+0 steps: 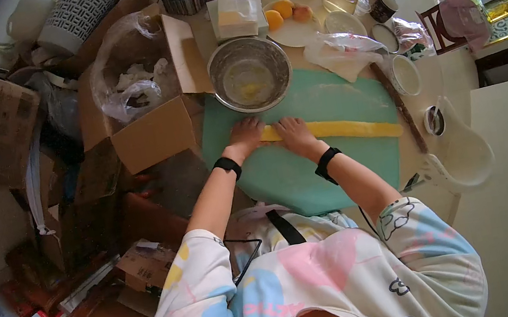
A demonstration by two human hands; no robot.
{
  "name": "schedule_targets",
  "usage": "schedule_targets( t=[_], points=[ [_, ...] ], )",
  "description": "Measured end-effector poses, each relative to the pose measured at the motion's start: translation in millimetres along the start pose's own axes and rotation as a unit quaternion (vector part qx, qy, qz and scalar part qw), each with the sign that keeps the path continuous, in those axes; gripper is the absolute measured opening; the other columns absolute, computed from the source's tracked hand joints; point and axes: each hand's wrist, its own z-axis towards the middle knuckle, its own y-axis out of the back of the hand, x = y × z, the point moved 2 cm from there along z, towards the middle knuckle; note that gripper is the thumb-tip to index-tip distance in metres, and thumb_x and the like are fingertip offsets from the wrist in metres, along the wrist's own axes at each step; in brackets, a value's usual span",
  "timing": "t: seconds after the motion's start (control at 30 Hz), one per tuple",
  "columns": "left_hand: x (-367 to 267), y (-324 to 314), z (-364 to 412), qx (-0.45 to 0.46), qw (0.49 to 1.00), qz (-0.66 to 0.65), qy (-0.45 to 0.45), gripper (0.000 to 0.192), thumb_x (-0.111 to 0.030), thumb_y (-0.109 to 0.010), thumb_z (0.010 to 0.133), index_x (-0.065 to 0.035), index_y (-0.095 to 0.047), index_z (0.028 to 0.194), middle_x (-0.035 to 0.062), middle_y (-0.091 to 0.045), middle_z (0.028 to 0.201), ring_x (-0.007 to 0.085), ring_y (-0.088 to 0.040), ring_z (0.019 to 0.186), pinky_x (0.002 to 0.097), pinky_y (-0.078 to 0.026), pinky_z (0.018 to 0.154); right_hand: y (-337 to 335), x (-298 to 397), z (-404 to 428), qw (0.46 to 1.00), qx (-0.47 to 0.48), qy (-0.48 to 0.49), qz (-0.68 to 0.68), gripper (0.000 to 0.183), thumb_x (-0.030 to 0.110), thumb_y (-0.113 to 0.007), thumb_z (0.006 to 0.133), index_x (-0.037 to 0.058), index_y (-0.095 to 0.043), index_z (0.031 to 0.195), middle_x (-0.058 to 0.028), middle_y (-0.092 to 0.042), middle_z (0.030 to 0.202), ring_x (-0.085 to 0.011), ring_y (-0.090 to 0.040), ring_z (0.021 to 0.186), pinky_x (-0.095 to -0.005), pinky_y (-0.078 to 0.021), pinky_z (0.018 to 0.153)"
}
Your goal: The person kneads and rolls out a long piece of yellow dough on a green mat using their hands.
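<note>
A long, flattened roll of yellow dough point(355, 129) lies across a green mat point(318, 178) on the table. My left hand point(247, 135) grips its left end, fingers curled over the top. Close beside it, my right hand point(295, 132) holds the roll from above, with a short stretch of dough showing between the hands. The rest of the roll extends right, almost to the mat's edge. What lies under my fingers is hidden. A metal mixing bowl point(254, 100) with yellowish residue inside stands just beyond my hands.
A wooden rolling pin point(399, 106) lies along the mat's right edge. Further right sit a white bowl point(406, 75) and a large white ladle-shaped scoop point(470, 157). An open cardboard box point(154, 135) adjoins the table's left side. Behind are a plate of fruit point(294, 36) and a plastic bag point(342, 50).
</note>
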Motion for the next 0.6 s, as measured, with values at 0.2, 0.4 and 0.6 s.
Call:
schedule_targets(
  t=[0.2, 0.4, 0.6],
  points=[
    [10.2, 1.4, -14.2, -0.041, 0.998, -0.031, 0.026, 0.067, -0.038, -0.072, 0.07, -0.0097, -0.045, 0.124, 0.014, -0.048, 0.116, 0.0352, -0.046, 0.11, 0.0481, -0.038, 0.09, 11.3, 18.3, 11.2, 0.998, -0.029, 0.049, 0.025, 0.058, 0.041, -0.064, 0.075, 0.0067, -0.047, 0.119, -0.0135, -0.051, 0.106, -0.0307, -0.051, 0.098, -0.0429, -0.0409, 0.083],
    [-6.3, 43.6, -36.3, -0.212, 0.967, -0.141, -0.007, 0.042, -0.036, -0.069, 0.072, -0.0098, -0.057, 0.103, 0.0119, -0.056, 0.098, 0.0327, -0.052, 0.095, 0.0431, -0.041, 0.08, 46.5, 9.2, -8.6, 0.978, -0.114, -0.012, 0.175, 0.056, 0.029, -0.067, 0.078, 0.0033, -0.047, 0.123, -0.0131, -0.054, 0.111, -0.0283, -0.053, 0.102, -0.0408, -0.0415, 0.088],
    [-29.4, 66.0, -31.3, -0.177, 0.981, -0.063, -0.043, 0.03, -0.037, -0.065, 0.075, -0.0094, -0.055, 0.079, 0.0072, -0.055, 0.076, 0.0272, -0.056, 0.079, 0.039, -0.042, 0.07, 67.5, 17.5, -8.2, 0.832, 0.009, 0.058, 0.552, 0.03, 0.025, -0.062, 0.087, 0.0016, -0.063, 0.106, -0.0057, -0.065, 0.088, -0.0093, -0.055, 0.083, -0.0251, -0.0462, 0.072]
  ],
)
